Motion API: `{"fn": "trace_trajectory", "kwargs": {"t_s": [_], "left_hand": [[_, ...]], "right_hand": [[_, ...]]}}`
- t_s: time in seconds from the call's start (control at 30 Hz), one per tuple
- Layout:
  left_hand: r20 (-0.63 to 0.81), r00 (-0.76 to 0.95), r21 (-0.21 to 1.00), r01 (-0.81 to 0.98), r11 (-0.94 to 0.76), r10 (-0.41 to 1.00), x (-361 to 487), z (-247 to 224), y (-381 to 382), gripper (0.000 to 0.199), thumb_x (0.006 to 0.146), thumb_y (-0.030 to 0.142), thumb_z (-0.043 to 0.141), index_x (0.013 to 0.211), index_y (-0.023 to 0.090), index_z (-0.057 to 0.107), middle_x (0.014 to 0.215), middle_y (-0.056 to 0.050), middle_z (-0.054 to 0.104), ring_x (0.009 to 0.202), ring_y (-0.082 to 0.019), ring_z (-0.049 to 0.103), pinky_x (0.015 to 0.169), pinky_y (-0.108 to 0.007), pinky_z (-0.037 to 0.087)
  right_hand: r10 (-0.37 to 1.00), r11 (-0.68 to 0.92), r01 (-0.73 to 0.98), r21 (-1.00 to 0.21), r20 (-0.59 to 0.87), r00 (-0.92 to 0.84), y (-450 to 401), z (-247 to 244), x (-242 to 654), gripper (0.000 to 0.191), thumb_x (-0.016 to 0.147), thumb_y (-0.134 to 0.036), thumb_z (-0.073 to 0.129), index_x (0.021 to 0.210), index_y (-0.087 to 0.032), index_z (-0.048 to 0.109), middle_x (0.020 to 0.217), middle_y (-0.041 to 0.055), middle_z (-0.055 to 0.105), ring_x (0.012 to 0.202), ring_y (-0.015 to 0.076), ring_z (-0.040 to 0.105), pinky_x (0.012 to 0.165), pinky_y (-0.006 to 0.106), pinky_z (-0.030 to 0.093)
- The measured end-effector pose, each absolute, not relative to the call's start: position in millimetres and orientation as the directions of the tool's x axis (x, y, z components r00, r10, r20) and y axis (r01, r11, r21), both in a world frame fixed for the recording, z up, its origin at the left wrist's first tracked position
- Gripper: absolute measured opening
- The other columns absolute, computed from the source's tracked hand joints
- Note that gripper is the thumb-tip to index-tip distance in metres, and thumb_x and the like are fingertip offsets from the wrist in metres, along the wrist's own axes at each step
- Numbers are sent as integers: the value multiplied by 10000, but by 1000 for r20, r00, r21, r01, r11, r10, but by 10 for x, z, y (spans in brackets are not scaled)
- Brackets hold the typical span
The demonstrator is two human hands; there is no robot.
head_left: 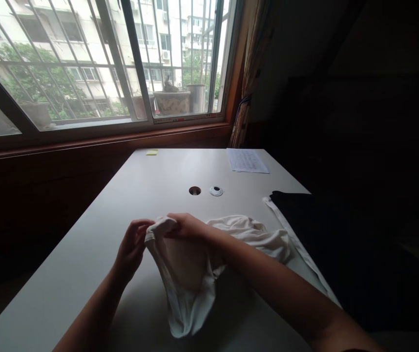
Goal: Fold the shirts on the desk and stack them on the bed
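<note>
A crumpled white cloth garment (191, 298) is raised above a pale table (95, 234), its lower part hanging in a fold toward me. My left hand (132, 247) pinches its upper left edge. Close beside it, my right hand (185, 227) grips the same upper edge from the right, its fingers partly hidden by the fabric. The rest of the garment lies bunched on the table behind and under my right forearm.
Dark cloth with a white edge (290, 230) lies along the table's right side. Farther back are a round hole (195, 191), a white ring-shaped cap (216, 191), printed paper (248, 160) and a yellow note (152, 152). A barred window stands beyond.
</note>
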State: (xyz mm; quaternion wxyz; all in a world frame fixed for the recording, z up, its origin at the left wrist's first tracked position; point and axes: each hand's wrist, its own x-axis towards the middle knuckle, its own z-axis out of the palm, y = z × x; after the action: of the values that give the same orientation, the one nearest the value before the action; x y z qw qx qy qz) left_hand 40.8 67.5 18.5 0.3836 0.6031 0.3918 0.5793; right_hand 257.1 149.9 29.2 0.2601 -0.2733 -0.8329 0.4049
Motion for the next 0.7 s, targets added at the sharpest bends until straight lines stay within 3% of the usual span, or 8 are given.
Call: {"fn": "trace_trajectory", "kwargs": {"t_s": [0.07, 0.17, 0.27, 0.37, 0.5, 0.6, 0.7], "left_hand": [[374, -25, 926, -42, -375, 927, 423, 181, 713, 322, 972, 426, 657, 1226, 244, 577, 1228, -102, 709, 1138, -248, 688, 938, -386, 562], [342, -50, 935, -81, -345, 938, 464, 141, 795, 370, 981, 441, 635, 1281, 259, 517, 1348, -113, 634, 1219, -255, 644, 997, -441, 545], [224, -14, 974, 15, -224, 974, 540, 49, 856, 515, 915, 485, 710, 1309, 252, 474, 1349, -128, 602, 1168, -257, 661, 966, -465, 568], [93, 53, 989, 110, -98, 994, 664, -20, 856, 694, 836, 481, 794, 1371, 253, 416, 1330, -135, 599, 1125, -269, 692, 946, -468, 576], [3, 168, 1000, 27, -7, 986, 862, 39, 782, 834, 784, 437, 851, 1430, 259, 355, 1205, -98, 681, 1032, -261, 732, 930, -444, 570], [-86, 217, 980, -155, 121, 972, 1000, 137, 719, 845, 792, 401, 858, 1449, 252, 348, 1143, -93, 734, 1070, -256, 719, 925, -407, 556], [-182, 240, 931, -269, 245, 954, 1057, 237, 715, 851, 778, 366, 877, 1450, 254, 368, 1028, -66, 749, 925, -222, 735, 798, -351, 570]], "right_hand": [[702, 610, 272, -744, 348, -622, 1570, 360, 2608, 161, 890, -333, 697, 836, -196, 632, 864, 0, 657, 801, 162, 601, 747, 271, 462], [758, 652, 441, -616, 516, -400, 1666, 572, 2719, 104, 893, -254, 632, 815, -200, 588, 890, 34, 651, 802, 173, 574, 755, 280, 433], [796, 571, 620, -538, 546, -259, 1685, 866, 2826, 111, 927, -277, 575, 835, -215, 575, 819, 38, 640, 739, 192, 566, 712, 292, 397], [825, 499, 693, -520, 531, -195, 1623, 1150, 2895, 142, 963, -344, 535, 888, -231, 578, 716, 15, 604, 650, 201, 545, 644, 291, 343], [842, 474, 636, -609, 525, -124, 1526, 1408, 2968, 155, 968, -361, 516, 878, -237, 537, 684, -11, 568, 618, 176, 498, 611, 278, 314], [873, 466, 466, -752, 476, -104, 1492, 1487, 3025, 240, 952, -427, 535, 817, -235, 483, 706, -22, 564, 634, 151, 474, 594, 261, 339], [919, 393, 266, -880, 373, -126, 1461, 1502, 3102, 267, 914, -454, 572, 808, -225, 484, 754, -8, 581, 663, 149, 502, 581, 258, 393]]}}
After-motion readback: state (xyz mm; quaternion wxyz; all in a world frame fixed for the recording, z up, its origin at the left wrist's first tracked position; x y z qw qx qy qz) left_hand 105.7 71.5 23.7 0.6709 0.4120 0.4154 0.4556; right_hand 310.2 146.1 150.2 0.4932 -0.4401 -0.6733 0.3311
